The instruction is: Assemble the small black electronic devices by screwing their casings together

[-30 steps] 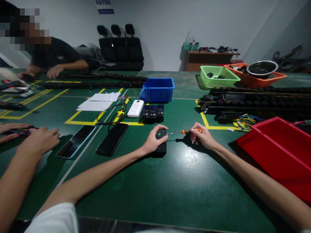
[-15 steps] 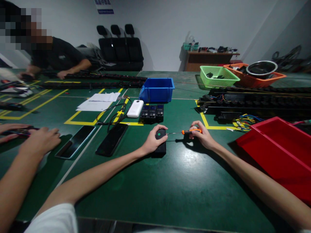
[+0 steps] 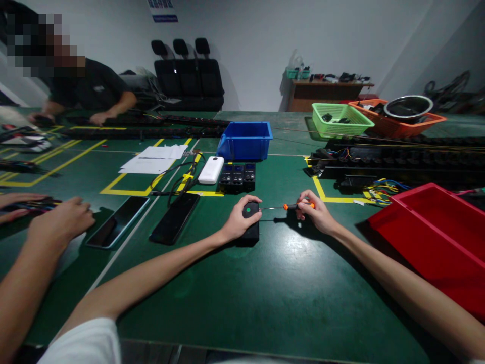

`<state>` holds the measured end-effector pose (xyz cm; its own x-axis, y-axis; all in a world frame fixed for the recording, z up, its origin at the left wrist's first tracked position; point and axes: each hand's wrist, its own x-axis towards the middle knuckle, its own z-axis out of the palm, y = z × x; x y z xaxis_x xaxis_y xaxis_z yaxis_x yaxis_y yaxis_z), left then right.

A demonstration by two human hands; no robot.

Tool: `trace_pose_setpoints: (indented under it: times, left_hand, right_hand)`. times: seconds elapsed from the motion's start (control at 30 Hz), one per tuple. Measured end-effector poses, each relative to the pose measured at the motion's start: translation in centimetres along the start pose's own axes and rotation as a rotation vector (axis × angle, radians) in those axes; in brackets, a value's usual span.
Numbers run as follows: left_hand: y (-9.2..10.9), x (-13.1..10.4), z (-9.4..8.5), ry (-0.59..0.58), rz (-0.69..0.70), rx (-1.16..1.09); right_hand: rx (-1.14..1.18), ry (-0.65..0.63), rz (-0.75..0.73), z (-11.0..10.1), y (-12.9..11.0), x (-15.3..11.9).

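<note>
My left hand (image 3: 240,220) grips a small black box (image 3: 250,235) with a green dot on its top, holding it against the green table. In my right hand (image 3: 316,212) is a screwdriver (image 3: 291,207) with an orange and black handle, its fingers closed around the handle. The thin metal shaft points left, and its tip meets the right side of the box near the top. Beyond the box stand several similar black modules (image 3: 237,177) in a row. A black phone (image 3: 175,218) lies left of my left hand.
Behind the modules are a white power bank (image 3: 211,170) and a blue bin (image 3: 245,141). A red bin (image 3: 435,237) stands at the right, near loose wires (image 3: 382,189). Another person's hand (image 3: 64,220) works with wires at the left, beside a second phone (image 3: 118,222).
My right hand's fingers have shifted slightly around the screwdriver handle. The box and my left hand stay in place. The person across the table has moved a little.
</note>
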<state>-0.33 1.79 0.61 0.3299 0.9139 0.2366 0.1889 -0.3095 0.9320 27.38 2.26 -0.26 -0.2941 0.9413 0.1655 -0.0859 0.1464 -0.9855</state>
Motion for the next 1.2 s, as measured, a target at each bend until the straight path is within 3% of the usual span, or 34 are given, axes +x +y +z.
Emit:
trace_pose_setpoints:
  times: [0.7,0.93,1.2]
  left_hand:
    - [0.2,-0.1,0.0,-0.001,-0.013,-0.016]
    - [0.1,-0.1,0.2,-0.026,0.003,0.010]
    - [0.2,0.0,0.2,-0.028,-0.013,-0.007]
  right_hand:
    - [-0.115,-0.022,0.108,0.6,-1.0,-0.1]
    - [-0.323,-0.175,0.042,1.5,-1.1,-0.6]
    - [-0.352,-0.058,0.038,1.3,-1.0,-0.4]
